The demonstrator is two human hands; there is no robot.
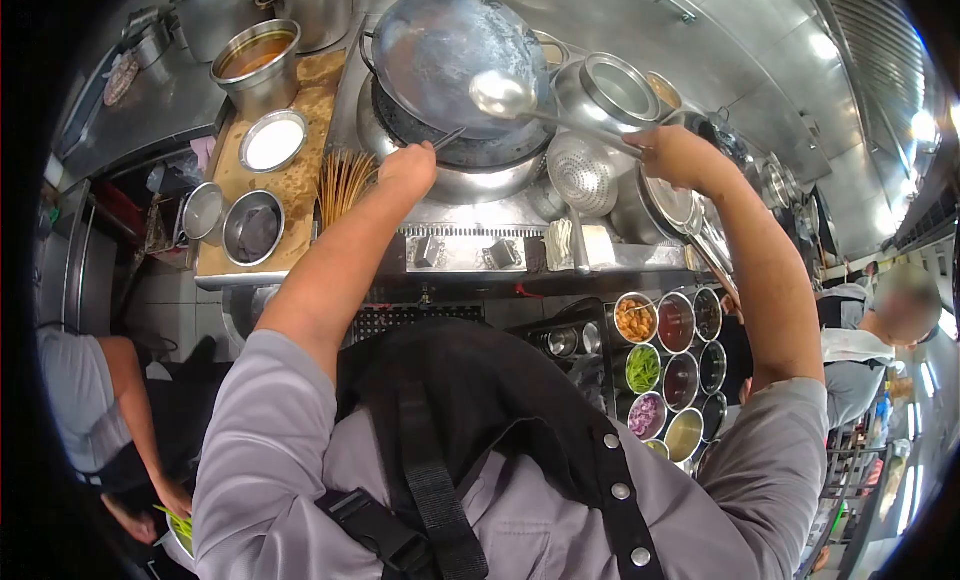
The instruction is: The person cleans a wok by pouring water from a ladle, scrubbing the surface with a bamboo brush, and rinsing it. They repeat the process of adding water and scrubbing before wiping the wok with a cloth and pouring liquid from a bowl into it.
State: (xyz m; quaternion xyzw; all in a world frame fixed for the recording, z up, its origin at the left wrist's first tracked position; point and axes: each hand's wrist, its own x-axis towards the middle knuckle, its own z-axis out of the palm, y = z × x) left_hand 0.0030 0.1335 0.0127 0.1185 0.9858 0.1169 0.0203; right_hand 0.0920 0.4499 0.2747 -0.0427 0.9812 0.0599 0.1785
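My left hand (408,170) is closed round a short dark metal handle (450,137) at the near rim of a large wok (430,55). The wok is tilted over the burner ring (480,183), its grey surface streaked with whitish haze. In my right hand (685,158) is the long handle of a steel ladle (503,95), whose bowl overlaps the wok in this view. Just below that handle lies a perforated skimmer (582,173). A bundle of thin bamboo sticks (345,180) stands beside my left forearm.
A pot of orange liquid (256,68), a bowl of white contents (272,142) and a metal bowl (253,228) stand left. Stacked bowls (620,85) sit right of the wok. Ingredient tins (661,322) are below right. Other people (85,390) are at both sides.
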